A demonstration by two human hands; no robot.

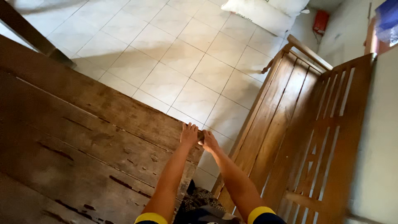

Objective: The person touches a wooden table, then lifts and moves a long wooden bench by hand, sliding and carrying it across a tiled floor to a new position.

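Here, a worn, cracked brown wooden counter [83, 137] is gripped at its corner: left hand [189, 135] laid flat atop, right hand [209, 142] clamped on its edge.

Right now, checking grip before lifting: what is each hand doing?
Left hand: laid flat on the wooden tabletop corner.
Right hand: curled around the tabletop's corner edge.

Both bare arms stretch forward and downward, nearly straight, converging so the hands meet side by side. The left hand [189, 135] lies palm down, fingers extended and held together. The right hand [209, 142] sits just beside it, fingers curled under in a loose grip. Dark sleeves with yellow cuffs end above the elbows.
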